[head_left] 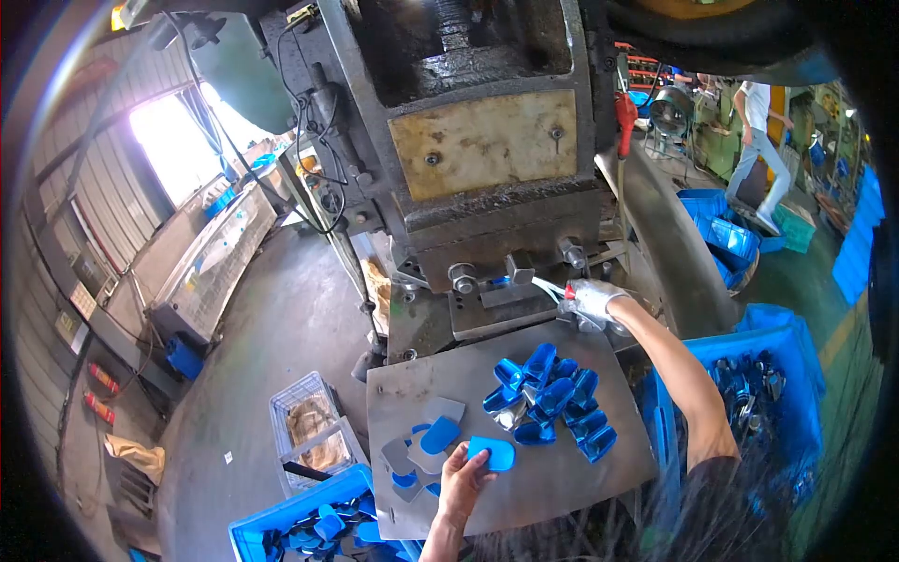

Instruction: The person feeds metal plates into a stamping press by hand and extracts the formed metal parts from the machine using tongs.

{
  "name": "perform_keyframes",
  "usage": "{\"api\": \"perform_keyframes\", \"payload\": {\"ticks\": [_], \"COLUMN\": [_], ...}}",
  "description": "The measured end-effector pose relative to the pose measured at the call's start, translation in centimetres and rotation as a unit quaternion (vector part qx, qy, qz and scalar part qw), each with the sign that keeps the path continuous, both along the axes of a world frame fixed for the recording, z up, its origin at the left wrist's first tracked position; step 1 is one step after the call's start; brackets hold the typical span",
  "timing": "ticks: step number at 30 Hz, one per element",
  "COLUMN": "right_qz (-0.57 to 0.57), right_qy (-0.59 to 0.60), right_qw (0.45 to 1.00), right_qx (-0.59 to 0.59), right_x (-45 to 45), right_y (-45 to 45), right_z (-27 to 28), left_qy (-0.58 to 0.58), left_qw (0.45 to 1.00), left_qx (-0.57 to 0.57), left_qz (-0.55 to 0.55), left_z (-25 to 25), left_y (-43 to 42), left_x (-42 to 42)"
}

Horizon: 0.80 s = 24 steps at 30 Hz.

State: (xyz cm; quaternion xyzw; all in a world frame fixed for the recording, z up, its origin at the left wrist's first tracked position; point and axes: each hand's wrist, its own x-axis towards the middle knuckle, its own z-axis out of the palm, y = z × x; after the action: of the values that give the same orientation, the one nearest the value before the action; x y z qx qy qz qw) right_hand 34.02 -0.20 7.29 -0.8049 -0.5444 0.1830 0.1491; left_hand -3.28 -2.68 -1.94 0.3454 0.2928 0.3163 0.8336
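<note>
My bare left hand (458, 480) pinches a flat blue metal blank (494, 453) with a rounded end, over the metal table (562, 482). Close by on the left lie several loose flat blanks (440, 435), some blue side up and some grey. My gloved right hand (596, 302) is closed round a tool with a red part and thin pale prongs (547, 288), which point left under the press head (506, 225). What the prongs touch is hard to make out. Between my hands sits a pile of bent blue metal pieces (552, 393).
A blue bin (245, 529) of flat blanks stands at lower left, beside a basket (281, 412) with brown material. At right is a blue bin (805, 393) of shiny formed parts. A sloping metal chute (679, 244) runs beside the press. Another person (758, 140) walks at back right.
</note>
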Motion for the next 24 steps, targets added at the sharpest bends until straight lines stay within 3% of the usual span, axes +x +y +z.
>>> {"api": "perform_keyframes", "payload": {"ticks": [2, 3, 7, 10, 11, 12, 13, 15, 16, 17, 18, 20, 23, 24], "right_qz": [-0.004, 0.009, 0.019, -0.060, -0.065, -0.056, -0.028, 0.148, 0.205, 0.113, 0.010, 0.007, 0.002, 0.026], "right_qy": [0.012, -0.047, -0.096, 0.178, 0.219, 0.336, 0.289, 0.018, -0.123, 0.105, 0.322, 0.367, 0.505, 0.458], "right_qw": [1.000, 0.998, 0.993, 0.981, 0.973, 0.939, 0.956, 0.985, 0.963, 0.986, 0.947, 0.928, 0.861, 0.887], "right_qx": [0.013, 0.030, 0.067, 0.053, 0.019, 0.042, 0.039, 0.083, 0.127, 0.063, -0.004, -0.060, -0.053, -0.051], "right_x": [0.2, -0.3, -0.8, -1.8, -2.8, -3.2, -4.1, -3.5, -4.6, -5.9, -8.7, -11.1, -13.6, -14.2], "right_y": [0.0, -0.1, -0.2, -2.0, -3.6, -5.0, -6.3, -9.2, -10.4, -12.4, -13.5, -15.6, -17.5, -17.7], "right_z": [-0.4, 0.1, 0.5, 0.5, 1.3, 0.8, 1.1, -3.5, -3.5, -3.3, -0.7, -0.2, -1.5, -1.7], "left_qy": [0.004, 0.007, -0.002, -0.048, -0.074, -0.081, -0.086, -0.090, -0.099, -0.108, -0.121, -0.118, -0.128, -0.125], "left_qw": [1.000, 1.000, 1.000, 0.998, 0.996, 0.995, 0.994, 0.993, 0.992, 0.991, 0.990, 0.989, 0.989, 0.989], "left_qx": [0.001, 0.001, 0.013, -0.037, -0.042, -0.050, -0.059, -0.081, -0.076, -0.070, -0.062, -0.080, -0.062, -0.072], "left_qz": [0.002, 0.004, 0.011, 0.027, 0.020, 0.015, 0.010, 0.003, -0.010, -0.024, -0.041, -0.046, -0.049, -0.044], "left_z": [0.0, -0.1, 0.3, 0.3, 0.1, -0.3, -0.6, -1.4, -1.5, -1.6, -1.4, -1.1, -1.3, -0.5], "left_y": [0.0, 0.0, 0.1, 0.5, 0.9, 1.2, 1.5, 1.8, 1.8, 1.9, 2.1, 1.8, 1.8, 1.5], "left_x": [0.2, 0.3, 0.1, 0.1, 0.2, 0.5, 0.8, 0.8, 0.8, 1.0, 1.2, 1.4, 2.0, 1.8]}}
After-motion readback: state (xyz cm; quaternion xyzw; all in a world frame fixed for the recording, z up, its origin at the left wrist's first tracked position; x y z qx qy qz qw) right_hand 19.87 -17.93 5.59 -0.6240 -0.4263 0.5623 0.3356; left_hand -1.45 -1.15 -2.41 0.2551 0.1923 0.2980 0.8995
